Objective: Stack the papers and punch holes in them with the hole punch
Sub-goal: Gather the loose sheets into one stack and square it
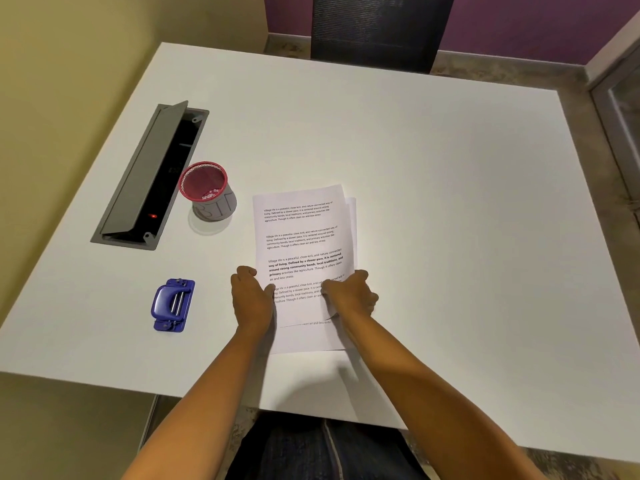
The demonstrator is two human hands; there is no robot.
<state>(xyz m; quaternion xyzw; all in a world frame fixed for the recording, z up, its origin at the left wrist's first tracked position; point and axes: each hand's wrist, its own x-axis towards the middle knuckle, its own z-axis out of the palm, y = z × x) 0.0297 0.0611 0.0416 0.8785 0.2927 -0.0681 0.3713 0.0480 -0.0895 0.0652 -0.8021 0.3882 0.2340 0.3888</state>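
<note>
A person sits at a white counter (415,168) with both bare arms reaching forward. A small pile of papers (301,237) with printed words lies flat on the counter in front of them. The sheets are not lined up yet: edges of the lower sheets peek out along the right side and at the near end.

The left hand (251,299) rests against the left edge of the papers, near the bottom. Its grip is open, with the thumb lying on the top sheet and the fingers flat on the counter beside the pile. The right hand (349,296) is at the right edge of the papers. Its grip is closed on the sheets there, and the paper bends up a little under it.

The blue hole punch (172,304) sits on the counter to the left of the hands, well apart from the papers. Nothing touches it.

Farther back on the left stands a red mesh cup (207,190). Just beside the cup is a grey cable box (149,174) set into the counter, with its lid tipped open. A dark chair (377,29) stands at the far side.
</note>
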